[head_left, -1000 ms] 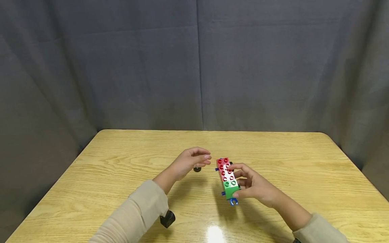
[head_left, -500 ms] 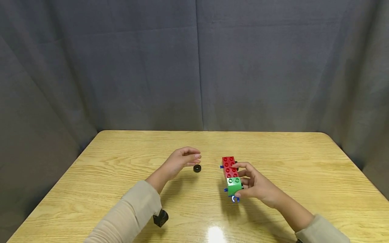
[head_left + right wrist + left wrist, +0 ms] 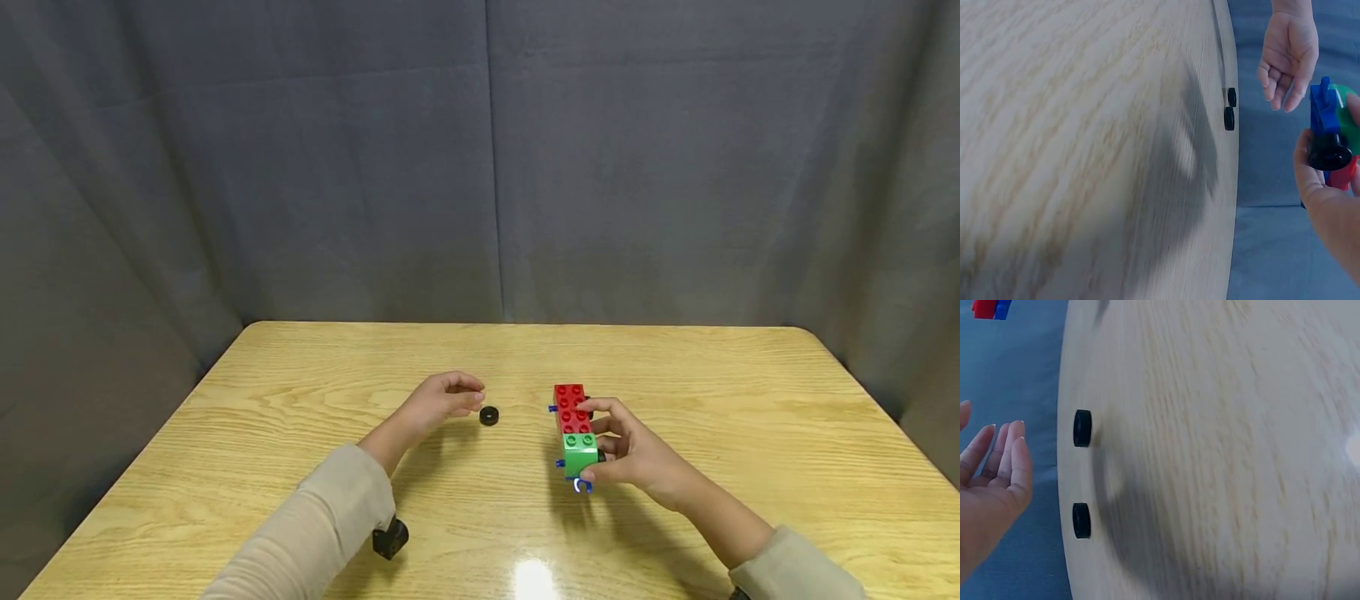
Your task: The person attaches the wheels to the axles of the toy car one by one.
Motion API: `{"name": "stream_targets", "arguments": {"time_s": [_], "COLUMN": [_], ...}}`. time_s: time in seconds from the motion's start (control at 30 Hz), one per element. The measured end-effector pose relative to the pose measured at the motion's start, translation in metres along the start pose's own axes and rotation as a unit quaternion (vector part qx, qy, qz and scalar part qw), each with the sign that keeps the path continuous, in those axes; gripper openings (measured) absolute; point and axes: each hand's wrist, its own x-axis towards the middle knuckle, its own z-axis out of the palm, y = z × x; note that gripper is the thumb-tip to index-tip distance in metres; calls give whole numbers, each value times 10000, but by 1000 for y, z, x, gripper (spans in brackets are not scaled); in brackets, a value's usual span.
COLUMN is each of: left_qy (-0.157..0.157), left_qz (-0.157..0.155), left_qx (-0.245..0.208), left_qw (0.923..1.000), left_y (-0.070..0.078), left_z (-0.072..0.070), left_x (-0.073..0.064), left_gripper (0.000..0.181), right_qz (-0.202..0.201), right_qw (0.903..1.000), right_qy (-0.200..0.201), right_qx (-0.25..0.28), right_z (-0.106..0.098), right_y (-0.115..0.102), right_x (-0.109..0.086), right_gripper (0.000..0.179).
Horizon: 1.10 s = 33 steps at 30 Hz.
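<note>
My right hand grips a toy vehicle of red and green building bricks above the table. Blue axle ends stick out on its left side, and a blue hook shows at its near end. A black wheel sits on its blue base in the right wrist view. My left hand hovers over the table with nothing in it, fingers loosely bent. Right beside its fingertips, in the head view, lies a loose black wheel. The left wrist view reveals two loose wheels, one apart from the other.
The wooden table has rounded far corners, and a grey-blue curtain hangs behind and at the sides. A black wrist camera juts out below my left sleeve.
My left hand has moved left and slightly down, bringing the loose wheel into full sight. The right hand has shifted the brick vehicle slightly right and turned it straighter.
</note>
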Motion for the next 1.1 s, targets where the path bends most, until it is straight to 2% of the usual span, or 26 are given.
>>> {"name": "stream_targets", "arguments": {"time_s": [0.17, 0.37, 0.6, 0.9, 1.1], "left_qy": [-12, -151, -271, -252, -247], "left_qz": [-92, -70, 94, 112, 120], "left_qx": [493, 1138, 1821, 2396, 2578], "left_qw": [9987, 9934, 9829, 9705, 9658], "left_y": [-8, -14, -18, -20, -19], "left_z": [2, 3, 7, 16, 20], "left_x": [4, 9, 16, 24, 25], "left_gripper": [31, 30, 30, 26, 26], "right_qz": [-38, 14, -51, -42, -2], "right_qw": [9999, 9997, 9993, 9986, 9986], "right_qy": [86, 258, 343, 474, 447], "right_qx": [46, -48, -113, -248, -299], "right_z": [0, 1, 2, 0, 0], "right_y": [0, -1, -2, -2, -2], "right_x": [1, 2, 4, 2, 1], "right_gripper": [70, 73, 72, 72, 72]}}
